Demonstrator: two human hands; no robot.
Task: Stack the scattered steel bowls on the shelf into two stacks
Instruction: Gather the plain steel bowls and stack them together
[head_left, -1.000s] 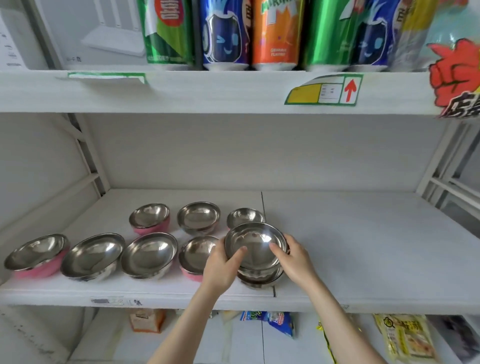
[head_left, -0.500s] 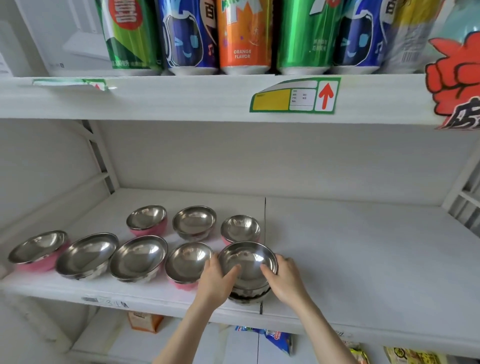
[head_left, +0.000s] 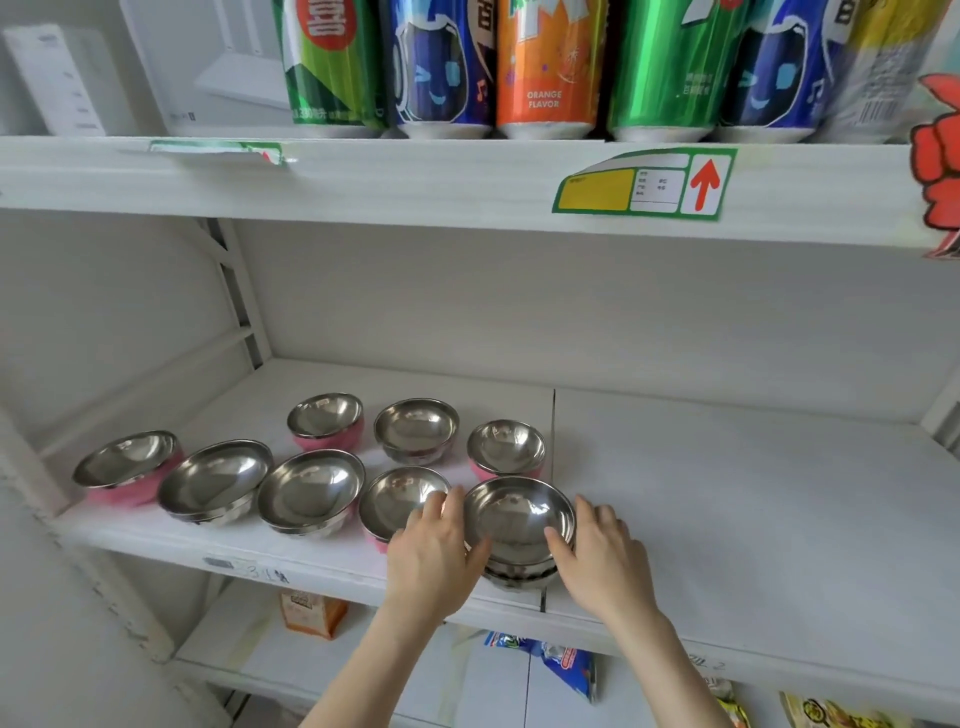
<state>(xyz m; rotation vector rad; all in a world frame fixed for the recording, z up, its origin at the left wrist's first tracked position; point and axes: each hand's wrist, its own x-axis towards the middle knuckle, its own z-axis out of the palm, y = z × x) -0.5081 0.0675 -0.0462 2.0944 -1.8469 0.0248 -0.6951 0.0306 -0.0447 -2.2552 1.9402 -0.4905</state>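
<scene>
step: seating top bowl (head_left: 519, 512) on a short stack (head_left: 521, 569) at the shelf (head_left: 727, 493) front edge | left hand (head_left: 434, 553) and right hand (head_left: 605, 556) cup its rim, fingers loosely curled | next: probably release, fetch neighbouring pink-sided bowl (head_left: 397, 501) | seven single bowls left of stack | white shelving, drink cans (head_left: 545, 67) above

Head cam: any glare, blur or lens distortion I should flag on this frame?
Head view: wide-angle bowing bends the upper shelf edge and tilts the side uprights; specular highlights sit inside the steel bowls; the cans at the top are soft and stretched; the left hand and right hand look slightly smeared; light is even, shadows faint.
</scene>
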